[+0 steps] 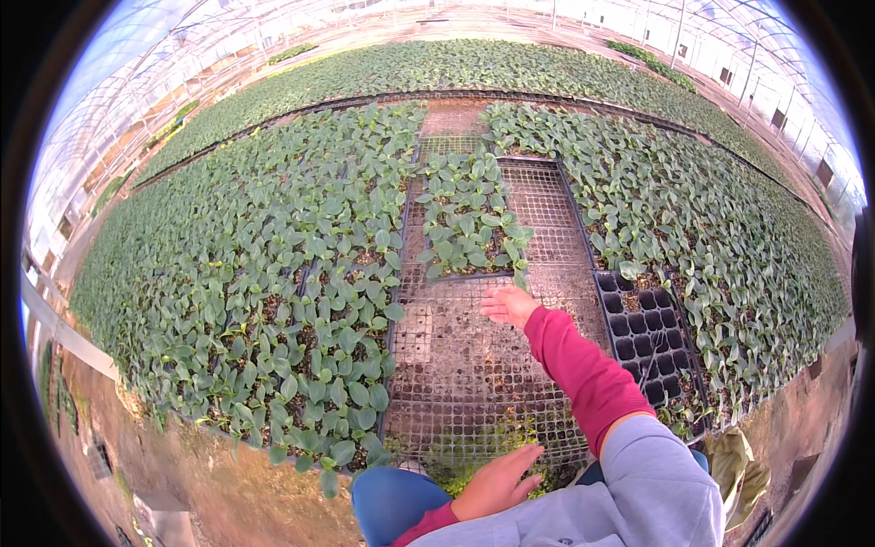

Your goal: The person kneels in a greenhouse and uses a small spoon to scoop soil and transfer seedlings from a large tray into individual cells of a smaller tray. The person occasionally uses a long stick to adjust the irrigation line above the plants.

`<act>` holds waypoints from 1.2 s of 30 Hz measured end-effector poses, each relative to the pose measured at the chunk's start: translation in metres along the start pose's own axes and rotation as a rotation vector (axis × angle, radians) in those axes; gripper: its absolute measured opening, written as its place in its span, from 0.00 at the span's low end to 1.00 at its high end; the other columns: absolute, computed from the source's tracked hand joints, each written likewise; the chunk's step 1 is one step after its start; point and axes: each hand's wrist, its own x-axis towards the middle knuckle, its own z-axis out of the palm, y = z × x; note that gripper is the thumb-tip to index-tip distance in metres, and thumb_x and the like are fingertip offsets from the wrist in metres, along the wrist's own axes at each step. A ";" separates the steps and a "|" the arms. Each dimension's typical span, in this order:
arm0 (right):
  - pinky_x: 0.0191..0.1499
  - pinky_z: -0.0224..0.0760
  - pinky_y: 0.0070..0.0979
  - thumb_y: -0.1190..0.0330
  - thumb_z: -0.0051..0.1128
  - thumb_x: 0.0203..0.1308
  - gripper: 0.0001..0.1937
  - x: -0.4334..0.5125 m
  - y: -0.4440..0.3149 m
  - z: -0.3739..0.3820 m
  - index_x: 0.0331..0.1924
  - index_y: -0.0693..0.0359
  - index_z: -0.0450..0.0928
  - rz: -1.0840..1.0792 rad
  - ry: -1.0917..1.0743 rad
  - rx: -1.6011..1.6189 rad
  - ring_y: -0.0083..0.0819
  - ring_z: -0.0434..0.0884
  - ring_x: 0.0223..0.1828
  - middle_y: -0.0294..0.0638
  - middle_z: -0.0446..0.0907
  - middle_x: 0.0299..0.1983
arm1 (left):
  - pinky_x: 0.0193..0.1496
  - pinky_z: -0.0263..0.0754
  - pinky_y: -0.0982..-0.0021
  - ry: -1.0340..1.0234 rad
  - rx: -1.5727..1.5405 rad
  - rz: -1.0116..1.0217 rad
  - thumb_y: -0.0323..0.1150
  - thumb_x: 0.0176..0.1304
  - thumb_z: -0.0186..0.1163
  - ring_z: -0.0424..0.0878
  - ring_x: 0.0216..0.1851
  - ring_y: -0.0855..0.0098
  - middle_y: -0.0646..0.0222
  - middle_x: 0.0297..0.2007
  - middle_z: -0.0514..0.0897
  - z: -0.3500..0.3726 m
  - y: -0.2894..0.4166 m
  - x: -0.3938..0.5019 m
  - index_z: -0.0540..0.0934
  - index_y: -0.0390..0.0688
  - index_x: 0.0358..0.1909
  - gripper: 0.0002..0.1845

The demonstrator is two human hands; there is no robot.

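Observation:
My right hand (508, 307) reaches forward over the wire mesh bench top (472, 383), palm turned partly up and holding nothing. Just beyond it, a tray of broad-leaved green seedlings (472, 219) rests by itself on the mesh, its near edge close to my fingers. Low in the view, near my body and the bench's front edge, my left hand (497, 482) is held with thumb and fingers apart, nothing in it. To the right of my right forearm lies a black plastic cell tray (646, 331) with mostly bare cells and a few seedlings at its ends.
Dense seedling trays cover the bench at left (273, 273) and right (711, 232). Another bench of seedlings (437, 65) runs behind. A pale greenish sack (735, 472) is beside me at lower right. Greenhouse posts (678, 34) stand at the back.

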 end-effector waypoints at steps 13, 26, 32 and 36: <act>0.43 0.69 0.35 0.65 0.47 0.53 0.13 -0.551 0.051 -0.214 0.41 0.61 0.76 -0.317 1.463 -1.054 0.45 0.77 0.38 0.49 0.78 0.36 | 0.39 0.70 0.66 -0.163 0.191 -0.058 0.35 0.54 0.56 0.77 0.37 0.62 0.55 0.36 0.78 0.038 -0.002 0.013 0.69 0.37 0.52 0.24; 0.51 0.65 0.35 0.62 0.53 0.51 0.19 -0.840 0.464 -0.112 0.47 0.59 0.67 1.309 2.201 -0.029 0.41 0.70 0.50 0.45 0.71 0.45 | 0.43 0.71 0.70 -0.318 0.255 -0.084 0.34 0.54 0.56 0.78 0.40 0.69 0.55 0.45 0.77 0.012 -0.079 0.052 0.70 0.36 0.51 0.23; 0.44 0.69 0.35 0.69 0.43 0.56 0.10 -0.842 0.499 -0.131 0.40 0.55 0.73 1.450 2.332 -0.037 0.39 0.75 0.43 0.41 0.74 0.42 | 0.36 0.72 0.72 -0.198 0.195 -0.415 0.34 0.56 0.55 0.78 0.31 0.73 0.62 0.33 0.80 -0.015 -0.121 0.051 0.71 0.34 0.49 0.20; 0.44 0.70 0.31 0.70 0.46 0.54 0.08 -0.853 0.479 -0.125 0.36 0.59 0.74 1.275 2.403 0.085 0.36 0.77 0.42 0.42 0.76 0.38 | 0.34 0.72 0.72 -0.228 0.188 -0.391 0.34 0.56 0.55 0.78 0.28 0.74 0.64 0.29 0.80 -0.012 -0.131 0.047 0.71 0.33 0.49 0.20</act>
